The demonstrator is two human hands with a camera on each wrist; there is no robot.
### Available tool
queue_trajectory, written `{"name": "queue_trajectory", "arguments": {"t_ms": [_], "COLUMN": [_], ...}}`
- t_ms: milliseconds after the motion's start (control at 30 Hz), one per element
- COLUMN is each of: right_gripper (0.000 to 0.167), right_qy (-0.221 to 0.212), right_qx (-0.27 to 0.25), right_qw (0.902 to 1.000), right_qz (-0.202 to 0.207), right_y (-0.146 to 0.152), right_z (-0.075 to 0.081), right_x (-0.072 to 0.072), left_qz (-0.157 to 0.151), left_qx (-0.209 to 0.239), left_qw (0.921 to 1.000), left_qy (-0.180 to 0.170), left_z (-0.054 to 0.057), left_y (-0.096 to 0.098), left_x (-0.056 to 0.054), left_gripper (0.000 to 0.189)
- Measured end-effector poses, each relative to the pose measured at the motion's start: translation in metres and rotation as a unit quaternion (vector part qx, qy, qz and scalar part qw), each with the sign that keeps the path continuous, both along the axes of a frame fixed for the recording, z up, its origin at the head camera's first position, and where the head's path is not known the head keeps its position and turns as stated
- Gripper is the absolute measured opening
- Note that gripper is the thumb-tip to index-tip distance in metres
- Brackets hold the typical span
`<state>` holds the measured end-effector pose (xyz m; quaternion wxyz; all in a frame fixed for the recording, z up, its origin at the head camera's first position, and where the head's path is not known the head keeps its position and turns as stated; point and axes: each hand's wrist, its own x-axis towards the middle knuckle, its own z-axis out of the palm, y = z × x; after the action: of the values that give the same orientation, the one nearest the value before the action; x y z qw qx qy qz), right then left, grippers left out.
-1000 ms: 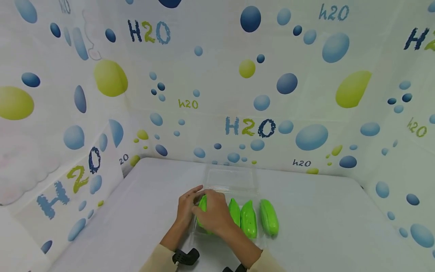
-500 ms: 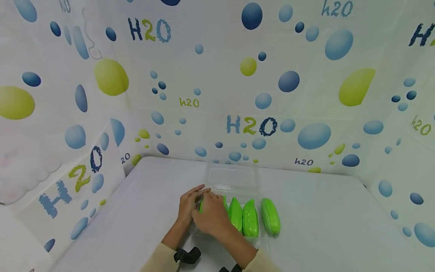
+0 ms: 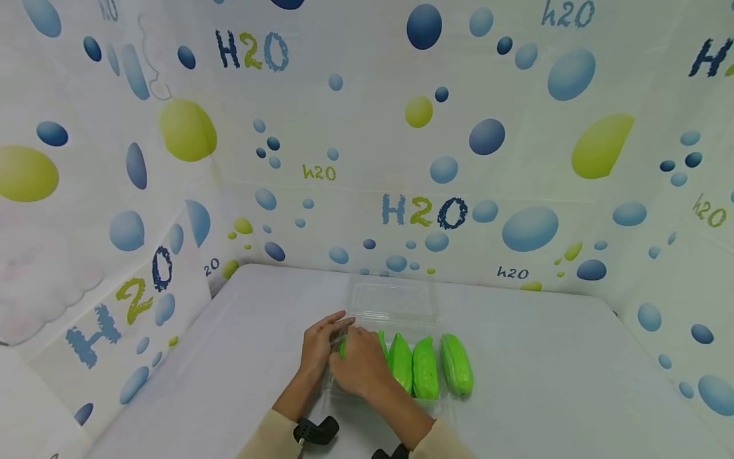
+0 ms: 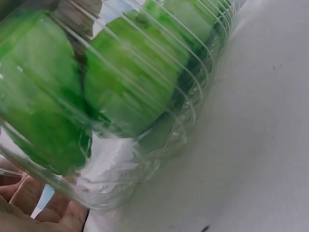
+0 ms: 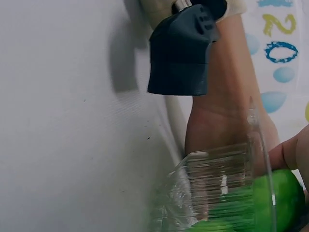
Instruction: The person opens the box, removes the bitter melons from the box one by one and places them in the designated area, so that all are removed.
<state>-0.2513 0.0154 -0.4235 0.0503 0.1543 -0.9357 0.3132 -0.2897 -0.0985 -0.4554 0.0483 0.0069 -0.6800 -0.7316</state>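
Note:
A clear plastic container (image 3: 427, 403) lies with its lid (image 3: 392, 299) folded back. Several bright green, elongated vegetables (image 3: 425, 368) are side by side in it; another green vegetable (image 3: 457, 364) lies outside, right of it. My left hand (image 3: 316, 347) holds the container's left side by the far corner; its fingers (image 4: 29, 193) show beyond the plastic in the left wrist view. My right hand (image 3: 361, 362) reaches over the left part, gripping a green vegetable (image 5: 282, 200) there. It covers most of that one and part of its neighbour.
White cloth covers the table (image 3: 550, 370). A patterned curtain (image 3: 344, 146) with blue and green spots rises along its back and sides. On the left wrist sits a black wrist camera (image 3: 317, 431).
My right hand has shifted slightly to the right at the container's left end. Vegetables inside have slid a little right. My left hand and the loose vegetable have hardly moved.

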Motion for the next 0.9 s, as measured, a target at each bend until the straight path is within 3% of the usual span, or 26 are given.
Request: {"name": "queue_trajectory", "arguments": {"t_ms": [233, 667, 900], "right_gripper": [0.052, 0.043, 0.042], "right_qy": [0.039, 0.1, 0.126], "right_qx": [0.009, -0.04, -0.039], "right_qw": [0.999, 0.9941, 0.9908], "right_qz": [-0.021, -0.012, -0.032], "right_y": [-0.006, 0.004, 0.017], "right_z": [-0.005, -0.006, -0.013], "right_x": [0.001, 0.0, 0.0], "left_qz": [0.014, 0.01, 0.003], "left_qx": [0.0, 0.001, 0.062], "left_qw": [0.9999, 0.9999, 0.9981], "left_qy": [0.005, 0.008, 0.005], "left_z": [-0.021, -0.019, -0.019], "left_y": [0.0, -0.001, 0.002], "left_x": [-0.012, -0.01, -0.012], "left_gripper": [0.038, 0.038, 0.038]}}
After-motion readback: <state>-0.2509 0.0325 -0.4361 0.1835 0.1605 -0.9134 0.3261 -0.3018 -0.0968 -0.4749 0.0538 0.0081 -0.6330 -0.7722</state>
